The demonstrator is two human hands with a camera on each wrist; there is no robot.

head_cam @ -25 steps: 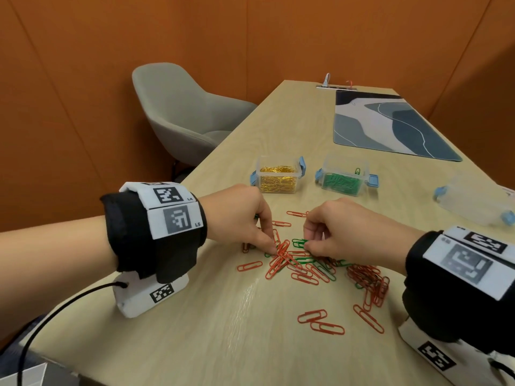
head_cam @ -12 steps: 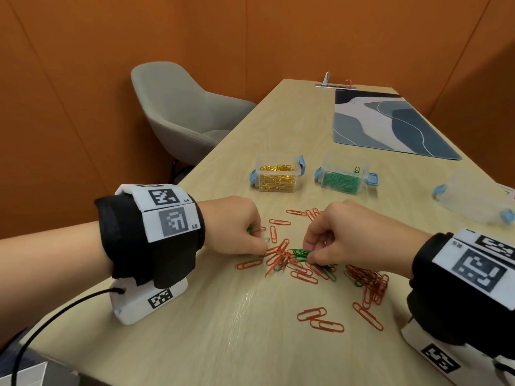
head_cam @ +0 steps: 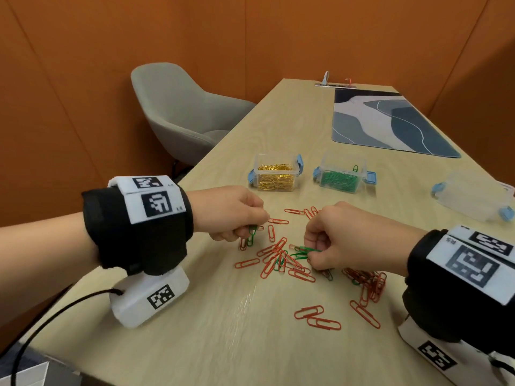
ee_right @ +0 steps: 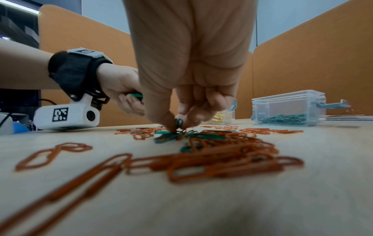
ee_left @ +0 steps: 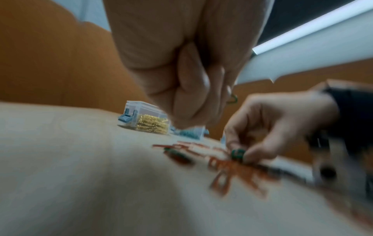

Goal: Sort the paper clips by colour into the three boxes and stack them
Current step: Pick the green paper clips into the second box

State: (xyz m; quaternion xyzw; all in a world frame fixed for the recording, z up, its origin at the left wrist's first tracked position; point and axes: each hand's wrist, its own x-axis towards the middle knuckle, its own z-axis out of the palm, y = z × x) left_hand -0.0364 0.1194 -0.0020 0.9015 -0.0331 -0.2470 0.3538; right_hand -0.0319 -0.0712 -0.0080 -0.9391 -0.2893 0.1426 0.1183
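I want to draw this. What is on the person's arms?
Bare arms. Each wrist wears a black band topped with white tags printed with black square codes. A white camera box hangs under each; a black cable leaves the left one.

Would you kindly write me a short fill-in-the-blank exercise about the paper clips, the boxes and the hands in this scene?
1. The left hand holds a ____ paper clip.
2. The box with gold clips stands to the ____ of the box with green clips in the head view.
3. The loose clips on the table are mostly ____.
4. The third box holds ____ clips.

Missing words: green; left; red; no
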